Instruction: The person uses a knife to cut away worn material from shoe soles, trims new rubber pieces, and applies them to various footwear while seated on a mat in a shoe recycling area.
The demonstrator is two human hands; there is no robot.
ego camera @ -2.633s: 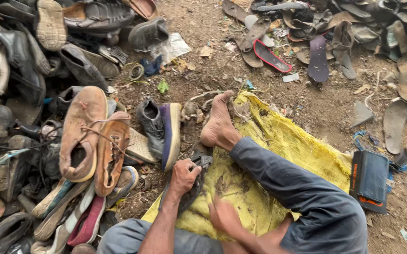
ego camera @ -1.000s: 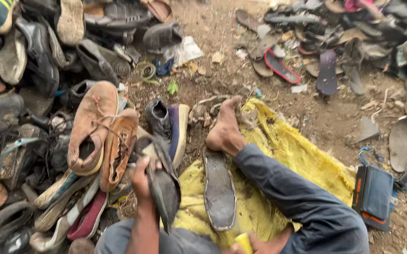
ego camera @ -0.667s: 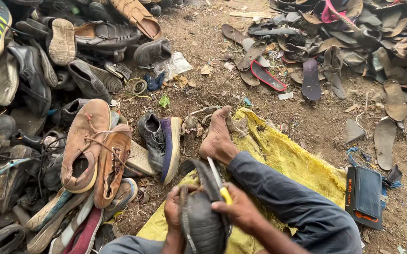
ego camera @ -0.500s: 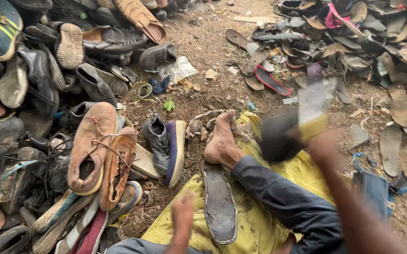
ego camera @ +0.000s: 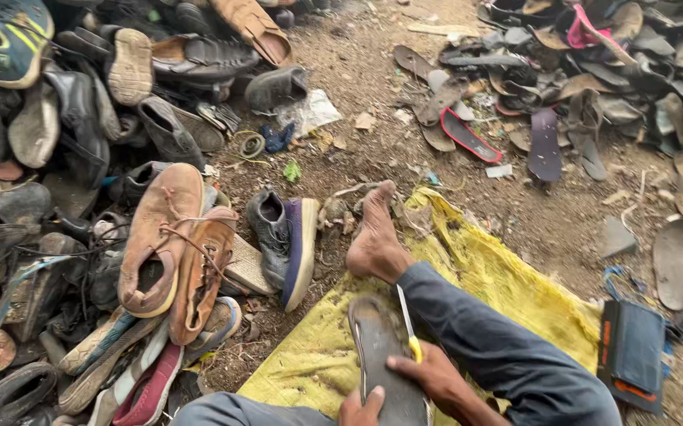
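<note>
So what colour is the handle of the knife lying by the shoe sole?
Yellow. The knife has a yellow handle beside the dark sole, seen in the head view.

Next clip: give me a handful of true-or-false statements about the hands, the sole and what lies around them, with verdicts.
1. Both hands rest on a dark shoe sole that lies on the yellow sack. True: the left hand touches its near end, the right hand its right edge.
2. The right hand holds a tool with a yellow handle. True; a thin light blade runs up from the handle.
3. The person wears a shoe on the outstretched foot. False: the foot is bare.
4. The brown lace-up shoes lie on the yellow sack. False: they lie on the shoe pile to the left of it.
5. The ground is tiled. False: it is bare dirt strewn with loose soles.
</note>
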